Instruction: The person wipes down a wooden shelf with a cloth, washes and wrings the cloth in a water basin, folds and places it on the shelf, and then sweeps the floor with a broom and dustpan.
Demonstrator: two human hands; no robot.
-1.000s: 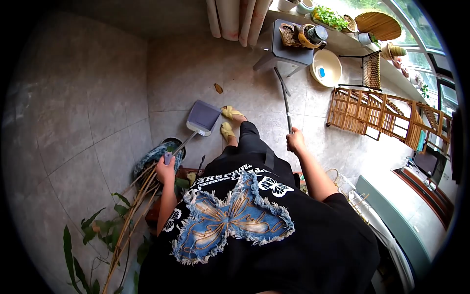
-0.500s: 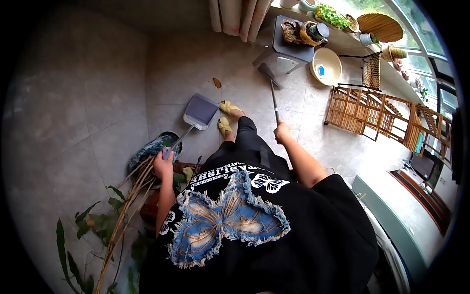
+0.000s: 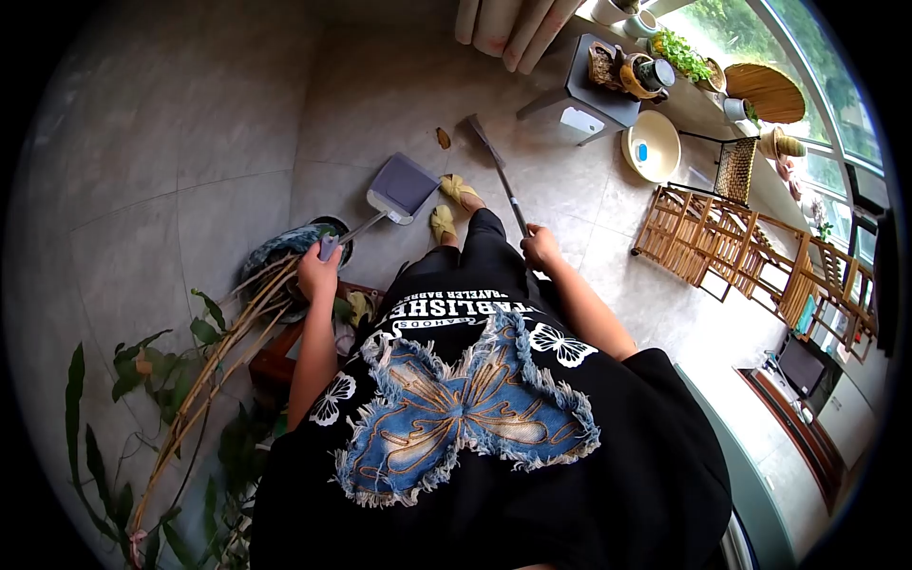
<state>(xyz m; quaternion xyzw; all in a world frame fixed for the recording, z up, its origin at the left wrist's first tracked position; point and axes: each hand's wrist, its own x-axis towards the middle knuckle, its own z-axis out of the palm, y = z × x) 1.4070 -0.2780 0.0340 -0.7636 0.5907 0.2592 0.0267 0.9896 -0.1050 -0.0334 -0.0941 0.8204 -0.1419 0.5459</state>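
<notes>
My left hand [image 3: 317,273] is closed around the handle of a long-handled dustpan [image 3: 406,186], whose grey-purple pan rests on the floor left of my feet. In my right hand [image 3: 541,249] I grip the handle of a broom [image 3: 502,163]. Its dark head is on the floor beyond my slippers [image 3: 443,224], seen nearly edge-on. A brown dry leaf [image 3: 443,139] lies on the tiles between the dustpan and the broom head, touching neither.
A potted plant with long stems [image 3: 204,380] stands close by my left arm. Ahead are a grey stool [image 3: 570,90] with pots on it and a cream basin [image 3: 655,142]. A wooden rack [image 3: 703,237] stands on the right, below the windowsill plants.
The broom head has swung left from beside the stool toward the dry leaf. My right hand has shifted slightly left. The dustpan stays by my feet, and the view has turned a little.
</notes>
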